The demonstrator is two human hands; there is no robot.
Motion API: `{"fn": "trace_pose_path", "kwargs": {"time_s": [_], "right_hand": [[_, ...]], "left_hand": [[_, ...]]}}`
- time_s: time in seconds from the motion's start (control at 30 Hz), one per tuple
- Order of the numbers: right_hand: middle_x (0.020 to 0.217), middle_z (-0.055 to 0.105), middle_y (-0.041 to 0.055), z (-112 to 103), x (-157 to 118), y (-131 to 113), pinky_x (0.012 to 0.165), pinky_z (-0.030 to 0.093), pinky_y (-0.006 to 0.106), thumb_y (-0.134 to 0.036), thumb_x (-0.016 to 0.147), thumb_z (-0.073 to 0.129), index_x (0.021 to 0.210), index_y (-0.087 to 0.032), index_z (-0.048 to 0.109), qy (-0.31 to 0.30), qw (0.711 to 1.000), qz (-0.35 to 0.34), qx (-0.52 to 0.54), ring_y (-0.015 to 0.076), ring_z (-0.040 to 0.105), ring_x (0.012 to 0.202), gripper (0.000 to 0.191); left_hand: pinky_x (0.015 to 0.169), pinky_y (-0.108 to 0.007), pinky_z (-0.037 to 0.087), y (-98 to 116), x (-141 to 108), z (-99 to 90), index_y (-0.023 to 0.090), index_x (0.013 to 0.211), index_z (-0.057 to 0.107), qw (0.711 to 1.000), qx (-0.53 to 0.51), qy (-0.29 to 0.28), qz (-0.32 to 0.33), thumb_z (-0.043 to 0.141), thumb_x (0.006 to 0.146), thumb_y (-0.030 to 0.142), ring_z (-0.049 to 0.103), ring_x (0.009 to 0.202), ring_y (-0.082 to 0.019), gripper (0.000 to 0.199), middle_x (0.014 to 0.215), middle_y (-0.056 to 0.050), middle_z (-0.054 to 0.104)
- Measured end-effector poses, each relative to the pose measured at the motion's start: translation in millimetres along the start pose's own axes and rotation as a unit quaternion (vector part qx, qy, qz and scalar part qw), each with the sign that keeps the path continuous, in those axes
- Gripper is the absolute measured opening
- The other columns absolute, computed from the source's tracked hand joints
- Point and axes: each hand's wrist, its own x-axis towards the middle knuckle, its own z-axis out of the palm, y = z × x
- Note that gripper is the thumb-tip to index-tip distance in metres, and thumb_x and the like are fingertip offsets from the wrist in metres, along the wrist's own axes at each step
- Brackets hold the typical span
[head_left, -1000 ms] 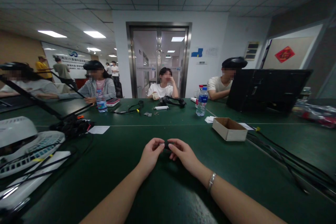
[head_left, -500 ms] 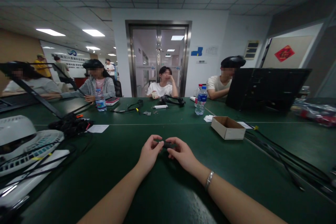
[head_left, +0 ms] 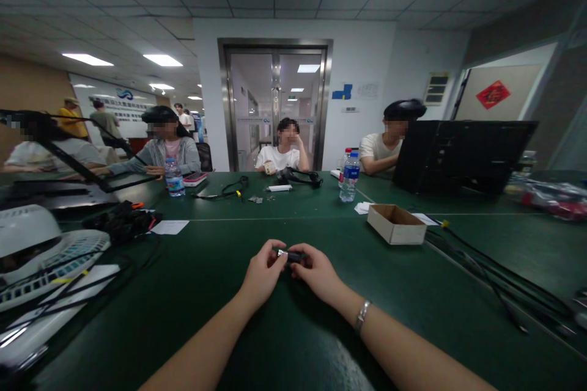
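Both hands meet above the dark green counter (head_left: 413,293), pinching one small black stick-shaped object with a silver metal end (head_left: 288,254) between them. The left hand (head_left: 263,269) has its fingers closed on the silver end; the right hand (head_left: 316,270) grips the black end with its fingers curled around it. The object's long axis runs roughly level, left to right, with the silver tip pointing toward the left hand. A metal bracelet (head_left: 361,316) circles the right wrist. An open brown cardboard box (head_left: 396,224) sits on the counter well beyond the right hand, and a clear plastic water bottle with a blue label (head_left: 348,178) stands farther back.
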Motion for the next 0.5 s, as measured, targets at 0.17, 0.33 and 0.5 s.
{"fn": "trace_pose_path", "kwargs": {"time_s": [0.17,0.33,0.5], "right_hand": [[0.081,0.062,0.0020,0,0,0,0.055,0.048,0.024,-0.013,0.070,0.057,0.096,-0.016,0.059,-0.001,1.000,0.007,0.006,0.0113,0.060,0.061,0.027],[0.082,0.062,0.0016,0,0,4,0.055,0.048,0.024,-0.014,0.070,0.058,0.098,-0.017,0.058,0.002,1.000,0.005,0.006,0.0110,0.060,0.060,0.028],[0.082,0.062,0.0017,-1,0,3,0.056,0.049,0.025,-0.014,0.069,0.058,0.096,-0.017,0.058,0.004,1.000,0.007,0.005,0.0117,0.060,0.061,0.027]], "left_hand": [[0.061,-0.025,0.043,0,1,-0.5,0.018,0.087,0.059,1.000,-0.024,-0.002,-0.008,0.055,0.078,0.039,0.056,0.064,-0.014,0.023,0.069,0.000,0.058],[0.059,-0.025,0.042,3,2,-0.5,0.016,0.078,0.058,0.999,-0.025,-0.007,-0.039,0.055,0.077,0.048,0.054,0.061,-0.014,0.032,0.065,0.000,0.058],[0.056,-0.024,0.039,13,-2,-5.4,0.017,0.071,0.057,0.998,0.036,0.000,-0.047,0.053,0.075,0.057,0.053,0.058,-0.014,0.040,0.060,0.001,0.057]]}}
